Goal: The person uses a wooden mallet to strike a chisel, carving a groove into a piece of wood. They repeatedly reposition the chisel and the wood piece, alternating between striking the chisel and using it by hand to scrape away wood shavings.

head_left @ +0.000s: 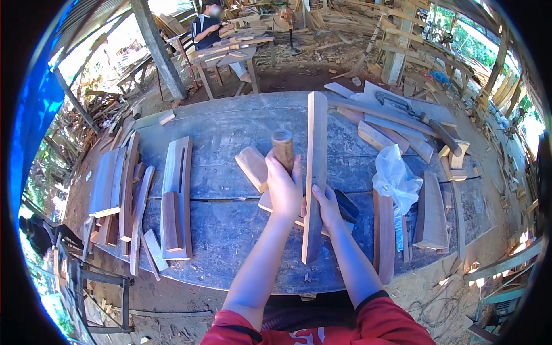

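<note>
My left hand (pixel 284 187) is closed around a brown cylinder with a greyish round end (pixel 283 149), raised over the table. My right hand (pixel 328 208) grips a long, narrow wooden board (pixel 316 144) near its lower half, its length pointing away from me. The cylinder is just left of the board. Below my hands, a short wood block (pixel 251 164) lies at an angle, and another wood piece is partly hidden by my left hand. A dark curved object (pixel 347 206) shows just right of my right hand.
The worn blue table (pixel 230 121) bears stacked boards (pixel 107 181) and a slotted piece (pixel 175 198) at left. At right are a plastic bag (pixel 397 181), wood blocks (pixel 432 213), a clamp (pixel 394 102) and a hammer (pixel 443 133). A person (pixel 206 29) sits at a farther table.
</note>
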Tool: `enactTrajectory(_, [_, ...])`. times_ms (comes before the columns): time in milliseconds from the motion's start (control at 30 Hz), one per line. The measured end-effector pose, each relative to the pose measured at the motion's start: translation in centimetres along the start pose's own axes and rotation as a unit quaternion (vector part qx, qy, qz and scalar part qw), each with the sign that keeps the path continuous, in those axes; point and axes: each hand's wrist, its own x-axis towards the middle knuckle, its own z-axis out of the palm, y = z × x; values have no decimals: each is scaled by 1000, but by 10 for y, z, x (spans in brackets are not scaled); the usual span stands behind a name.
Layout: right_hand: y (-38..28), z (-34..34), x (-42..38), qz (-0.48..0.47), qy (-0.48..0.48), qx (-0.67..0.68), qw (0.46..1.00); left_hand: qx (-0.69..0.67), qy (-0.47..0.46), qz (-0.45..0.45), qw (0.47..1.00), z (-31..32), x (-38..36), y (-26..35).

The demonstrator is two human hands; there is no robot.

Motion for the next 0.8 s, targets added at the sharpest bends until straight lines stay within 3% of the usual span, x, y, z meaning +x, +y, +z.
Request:
enactTrajectory(133, [-5,-7,-5,-15,12,-15,1000,-15,-23,5,1000,7,-5,0])
enactTrajectory(200, [-22,-16,-9,-39,9,-45,998,-3,3,50,999,10,-6,-4])
enactTrajectory(333, [-113,-21,-58,-99,57,-304,946,-12,-6,64,998,6,-10,-3])
enactTrajectory(400, [-146,-41,-79,-175,73,-436,880,-11,-10,61,998,5,-13,-1])
enactTrajectory(467, [-189,-32,-109,-216,21,-610,762,-11,-14,57,998,5,-18,-1])
enactTrajectory(500, [-208,-30,-122,-215,22,-612,761,-12,-12,76,997,5,-20,-3])
enactTrajectory(567, [-235,-27,-142,-86,9,-781,619,-16,-8,96,995,6,-24,-5])
enactTrajectory(600, [-238,-24,-147,-86,11,-782,617,-12,-2,110,994,6,-25,-6])
enactTrajectory(667, [-241,-20,-157,-215,120,-684,687,-10,5,122,992,7,-30,-7])
enactTrajectory(700, [-233,-14,-156,-275,161,-648,692,-4,5,133,991,9,-32,-8])
enactTrajectory(733, [-230,-12,-157,-275,161,-649,691,2,5,144,990,9,-33,-8])
enactTrajectory(800, [-226,-10,-160,-133,73,-755,638,4,0,143,990,10,-35,-7])
